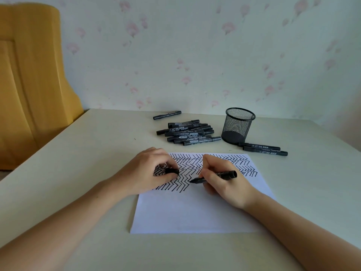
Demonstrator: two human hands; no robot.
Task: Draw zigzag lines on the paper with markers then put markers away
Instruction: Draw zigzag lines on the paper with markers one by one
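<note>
A white sheet of paper (pixel 195 210) lies on the table, its upper half covered with black zigzag lines. My right hand (pixel 224 182) grips an uncapped black marker (pixel 224 174) with its tip on the paper at the end of the lowest zigzag row. My left hand (pixel 148 171) rests on the paper's left side and pinches the marker's black cap (pixel 172 171). A pile of several black markers (pixel 188 133) lies behind the paper. A black mesh pen cup (pixel 237 126), standing upright, looks empty.
Two more markers (pixel 263 150) lie to the right in front of the cup, and one marker (pixel 167 115) lies alone at the back near the wall. A yellow chair (pixel 29 79) stands at the table's left side.
</note>
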